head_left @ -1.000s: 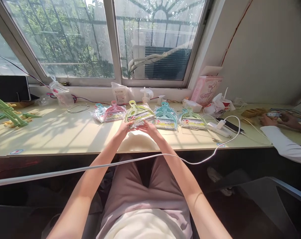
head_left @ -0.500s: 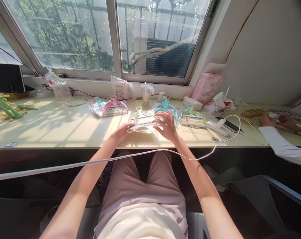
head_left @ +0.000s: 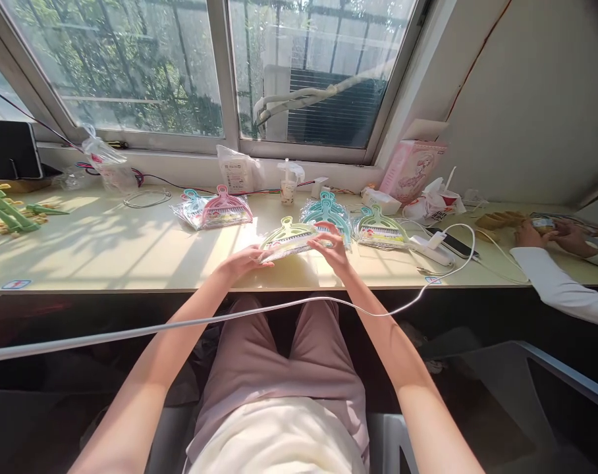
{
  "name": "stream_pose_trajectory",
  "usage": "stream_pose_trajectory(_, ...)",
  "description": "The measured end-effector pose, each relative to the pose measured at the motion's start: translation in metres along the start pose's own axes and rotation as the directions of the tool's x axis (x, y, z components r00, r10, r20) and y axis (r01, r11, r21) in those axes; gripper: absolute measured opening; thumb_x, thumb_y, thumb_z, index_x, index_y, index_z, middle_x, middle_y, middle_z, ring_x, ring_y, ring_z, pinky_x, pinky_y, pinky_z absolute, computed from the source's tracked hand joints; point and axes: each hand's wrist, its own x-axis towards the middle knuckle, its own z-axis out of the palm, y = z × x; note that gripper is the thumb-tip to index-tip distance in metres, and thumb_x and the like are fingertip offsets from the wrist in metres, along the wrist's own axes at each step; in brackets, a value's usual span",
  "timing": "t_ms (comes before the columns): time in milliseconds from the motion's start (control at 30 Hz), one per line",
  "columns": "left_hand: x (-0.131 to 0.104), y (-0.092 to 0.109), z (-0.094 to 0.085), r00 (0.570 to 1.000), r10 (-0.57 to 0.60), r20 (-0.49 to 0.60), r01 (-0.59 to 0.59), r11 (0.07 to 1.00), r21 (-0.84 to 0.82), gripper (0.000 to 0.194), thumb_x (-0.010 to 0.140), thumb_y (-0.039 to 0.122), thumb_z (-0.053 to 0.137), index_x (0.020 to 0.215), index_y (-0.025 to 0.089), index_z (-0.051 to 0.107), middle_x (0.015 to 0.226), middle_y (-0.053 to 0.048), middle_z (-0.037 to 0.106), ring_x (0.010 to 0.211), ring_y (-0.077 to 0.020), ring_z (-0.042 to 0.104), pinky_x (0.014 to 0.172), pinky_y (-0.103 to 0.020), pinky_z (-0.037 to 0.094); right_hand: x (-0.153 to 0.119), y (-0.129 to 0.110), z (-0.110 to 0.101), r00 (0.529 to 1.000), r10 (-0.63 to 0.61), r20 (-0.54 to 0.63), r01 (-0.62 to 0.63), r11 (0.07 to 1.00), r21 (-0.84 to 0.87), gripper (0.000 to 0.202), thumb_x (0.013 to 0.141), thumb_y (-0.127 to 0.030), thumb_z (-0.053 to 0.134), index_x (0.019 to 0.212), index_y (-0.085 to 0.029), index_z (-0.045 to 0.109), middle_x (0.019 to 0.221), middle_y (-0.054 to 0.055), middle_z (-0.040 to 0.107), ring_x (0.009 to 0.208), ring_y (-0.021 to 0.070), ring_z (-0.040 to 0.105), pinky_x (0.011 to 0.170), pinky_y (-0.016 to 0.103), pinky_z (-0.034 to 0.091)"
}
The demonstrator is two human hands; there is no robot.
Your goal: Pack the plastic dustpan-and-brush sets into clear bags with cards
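Between my two hands is a pale green dustpan and brush set [head_left: 290,238] in a clear plastic wrapper, tilted just above the table. My left hand [head_left: 245,259] grips its lower left edge. My right hand [head_left: 332,249] holds its right side, fingers bent over the wrapper. Behind my right hand lie stacked teal dustpan sets [head_left: 327,209]. To their right rests a wrapped green dustpan set [head_left: 379,228]. On the left, a pink dustpan set [head_left: 224,208] lies with a blue one [head_left: 190,205] in clear bags.
A white cable [head_left: 180,324] crosses in front of my forearms. A power strip [head_left: 432,250] and a phone [head_left: 454,243] lie on the right. A drink cup [head_left: 287,191] and a pink box [head_left: 411,168] stand near the window. At far right, another person's hands [head_left: 531,234] hold a small object.
The green set has been raised slightly and tilted, its right side higher. My right hand's fingers have closed in on its edge. The whole view has shifted a little.
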Motion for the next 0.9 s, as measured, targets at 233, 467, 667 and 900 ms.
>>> stream_pose_trajectory(233,-0.008,0.004,0.011,0.999,0.002,0.050,-0.003,1.000,0.024,0.036,0.078,0.015,0.099,0.108,0.016,0.078,0.107,-0.011,0.078,0.094,-0.0241,0.078,0.087,-0.039,0.073,-0.012,0.004,0.011,0.995,0.065,-0.071,-0.051,0.983,0.176,0.036,0.095,-0.066,0.086,0.093,-0.031,0.090,0.154,0.010,0.072,0.160,0.0383,0.056,0.137,0.063,0.042)
stream_pose_trajectory(467,-0.001,0.010,0.006,0.976,0.116,0.182,-0.141,0.981,0.131,0.076,0.080,0.024,0.099,0.150,0.020,0.071,0.108,-0.010,0.082,0.072,-0.0199,0.079,0.067,-0.029,0.066,-0.021,0.005,0.023,0.870,0.482,0.104,-0.474,0.757,0.450,0.070,0.088,-0.058,0.087,0.151,-0.031,0.073,0.149,0.012,0.078,0.150,0.0387,0.066,0.116,0.062,0.065)
stream_pose_trajectory(667,-0.017,0.015,0.020,0.957,0.203,0.206,-0.196,0.979,-0.054,0.108,0.069,0.032,0.109,0.166,0.029,0.064,0.134,-0.017,0.078,0.130,-0.0370,0.077,0.084,-0.035,0.072,-0.024,0.019,0.024,0.782,0.623,-0.001,-0.485,0.610,0.626,0.048,0.080,-0.042,0.086,0.123,-0.024,0.075,0.103,0.006,0.080,0.118,0.0334,0.078,0.099,0.053,0.075)
stream_pose_trajectory(900,-0.001,0.001,0.068,0.919,0.388,-0.077,-0.378,0.919,0.114,0.101,0.075,0.031,0.100,0.168,0.023,0.060,0.138,-0.015,0.078,0.092,-0.0213,0.076,0.074,-0.027,0.061,-0.034,0.029,0.007,0.825,0.561,-0.060,-0.423,0.686,0.592,0.054,0.077,-0.048,0.084,0.125,-0.027,0.070,0.119,0.008,0.080,0.121,0.0344,0.076,0.095,0.055,0.073)
